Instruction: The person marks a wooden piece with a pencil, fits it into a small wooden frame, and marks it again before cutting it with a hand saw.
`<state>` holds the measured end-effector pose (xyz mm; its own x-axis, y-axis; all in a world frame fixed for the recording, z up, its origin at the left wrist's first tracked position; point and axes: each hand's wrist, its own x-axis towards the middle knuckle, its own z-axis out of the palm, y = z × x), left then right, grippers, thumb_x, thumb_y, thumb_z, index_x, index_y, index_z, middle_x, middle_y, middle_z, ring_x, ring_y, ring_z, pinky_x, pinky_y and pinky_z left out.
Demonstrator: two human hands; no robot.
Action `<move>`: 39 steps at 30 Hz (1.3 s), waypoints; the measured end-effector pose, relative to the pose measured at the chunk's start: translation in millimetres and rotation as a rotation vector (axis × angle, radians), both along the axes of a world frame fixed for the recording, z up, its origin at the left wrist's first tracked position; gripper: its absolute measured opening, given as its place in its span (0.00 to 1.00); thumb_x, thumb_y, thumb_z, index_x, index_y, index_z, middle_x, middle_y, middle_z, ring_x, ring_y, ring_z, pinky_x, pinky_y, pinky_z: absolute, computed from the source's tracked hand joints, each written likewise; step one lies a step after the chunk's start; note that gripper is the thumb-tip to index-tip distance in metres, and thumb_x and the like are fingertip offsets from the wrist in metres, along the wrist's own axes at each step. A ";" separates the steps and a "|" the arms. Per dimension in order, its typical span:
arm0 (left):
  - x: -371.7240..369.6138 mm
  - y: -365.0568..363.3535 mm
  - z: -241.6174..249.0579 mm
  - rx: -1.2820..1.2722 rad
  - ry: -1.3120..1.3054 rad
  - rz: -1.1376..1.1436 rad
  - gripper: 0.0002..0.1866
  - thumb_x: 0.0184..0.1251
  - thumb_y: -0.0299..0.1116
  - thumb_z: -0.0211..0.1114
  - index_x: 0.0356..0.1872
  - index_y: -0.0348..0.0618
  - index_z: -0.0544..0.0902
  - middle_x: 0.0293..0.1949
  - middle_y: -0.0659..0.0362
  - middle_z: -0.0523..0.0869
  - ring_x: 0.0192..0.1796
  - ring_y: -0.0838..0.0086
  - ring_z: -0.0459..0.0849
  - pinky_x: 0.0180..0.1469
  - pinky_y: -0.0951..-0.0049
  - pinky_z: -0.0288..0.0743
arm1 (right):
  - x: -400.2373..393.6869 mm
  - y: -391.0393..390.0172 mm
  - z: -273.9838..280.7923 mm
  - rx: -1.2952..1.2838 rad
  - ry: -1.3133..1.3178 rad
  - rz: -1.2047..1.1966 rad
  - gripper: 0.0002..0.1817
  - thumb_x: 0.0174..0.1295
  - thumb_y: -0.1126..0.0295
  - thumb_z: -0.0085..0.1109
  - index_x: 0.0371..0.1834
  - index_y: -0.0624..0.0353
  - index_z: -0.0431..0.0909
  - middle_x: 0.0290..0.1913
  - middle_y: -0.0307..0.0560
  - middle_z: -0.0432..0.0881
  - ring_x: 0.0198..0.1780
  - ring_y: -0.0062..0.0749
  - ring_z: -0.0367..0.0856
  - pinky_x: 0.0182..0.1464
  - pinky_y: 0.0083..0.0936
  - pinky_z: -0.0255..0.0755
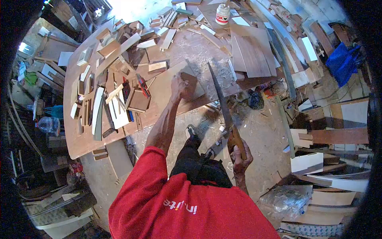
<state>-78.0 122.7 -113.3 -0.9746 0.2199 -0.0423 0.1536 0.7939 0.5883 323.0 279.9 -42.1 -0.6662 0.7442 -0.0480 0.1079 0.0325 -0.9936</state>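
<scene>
My right hand [242,157] is wrapped round the wooden handle of a handsaw [223,104]. The saw's long blade points away from me, and its tip lies over the sawdust at the workbench's front part. My left hand [181,87] is closed at a small dark brown piece of wood [190,85], above a flat brown board [164,90] on the bench. Its fingertips are partly hidden. Left of that hand lie red-handled pliers [142,85] and a small wooden frame [138,100].
The workbench [75,137] carries several offcuts and wood shavings. A white glue bottle [223,14] stands at the back, near stacked brown panels [254,49]. Boards [338,135] fill the right side. A blue cloth [342,63] hangs at far right, and a clear plastic bag [286,201] lies below.
</scene>
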 end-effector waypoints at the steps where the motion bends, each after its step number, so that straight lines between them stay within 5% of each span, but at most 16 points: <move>1: -5.3 -2.4 -23.1 0.030 0.087 -0.026 0.34 0.47 0.36 0.74 0.59 0.44 0.73 0.47 0.43 0.79 0.52 0.48 0.78 0.50 0.53 0.75 | 1.7 0.5 -3.3 0.047 -0.031 0.035 0.19 0.61 0.74 0.59 0.56 0.67 0.76 0.24 0.33 0.76 0.20 0.13 0.68 0.22 0.13 0.63; 6: 16.7 7.9 -9.6 -0.012 0.248 0.016 0.32 0.49 0.39 0.74 0.57 0.46 0.74 0.51 0.45 0.76 0.55 0.50 0.74 0.52 0.54 0.74 | -12.6 -13.1 25.2 -0.107 -0.002 0.050 0.19 0.61 0.73 0.59 0.56 0.65 0.76 0.24 0.33 0.75 0.20 0.12 0.67 0.22 0.13 0.62; 11: 45.3 23.6 1.9 -0.142 0.258 0.169 0.28 0.54 0.46 0.68 0.57 0.54 0.74 0.61 0.52 0.69 0.61 0.49 0.65 0.53 0.42 0.65 | -14.6 -12.3 22.7 -0.076 -0.045 0.087 0.19 0.61 0.73 0.60 0.57 0.64 0.76 0.26 0.33 0.76 0.21 0.12 0.67 0.23 0.12 0.62; 14: 49.2 25.3 9.7 -0.211 0.218 0.072 0.29 0.52 0.45 0.69 0.58 0.61 0.74 0.62 0.53 0.67 0.61 0.49 0.64 0.53 0.39 0.64 | -16.2 -11.7 17.6 -0.035 -0.035 0.092 0.20 0.61 0.72 0.61 0.57 0.64 0.77 0.28 0.33 0.77 0.22 0.12 0.68 0.24 0.12 0.63; 24: 46.3 35.6 -1.1 -0.190 0.225 0.149 0.31 0.51 0.43 0.69 0.60 0.59 0.73 0.61 0.50 0.66 0.63 0.51 0.62 0.55 0.42 0.64 | -24.5 -7.7 46.0 0.004 -0.152 0.196 0.19 0.61 0.68 0.61 0.54 0.63 0.78 0.32 0.38 0.81 0.29 0.20 0.75 0.33 0.20 0.70; 30: 43.0 44.1 -1.1 -0.172 0.194 0.217 0.28 0.60 0.56 0.63 0.60 0.60 0.74 0.61 0.52 0.68 0.63 0.50 0.63 0.55 0.40 0.65 | -21.5 -2.2 31.8 0.213 -0.141 0.263 0.21 0.60 0.70 0.59 0.57 0.66 0.76 0.36 0.45 0.83 0.30 0.23 0.77 0.34 0.23 0.73; 39: 43.5 45.5 4.3 -0.161 0.185 0.271 0.32 0.51 0.53 0.70 0.59 0.63 0.74 0.60 0.56 0.69 0.62 0.51 0.64 0.56 0.46 0.66 | -24.6 -2.1 46.9 0.190 -0.139 0.241 0.19 0.60 0.71 0.58 0.55 0.64 0.77 0.34 0.46 0.84 0.29 0.24 0.79 0.34 0.24 0.74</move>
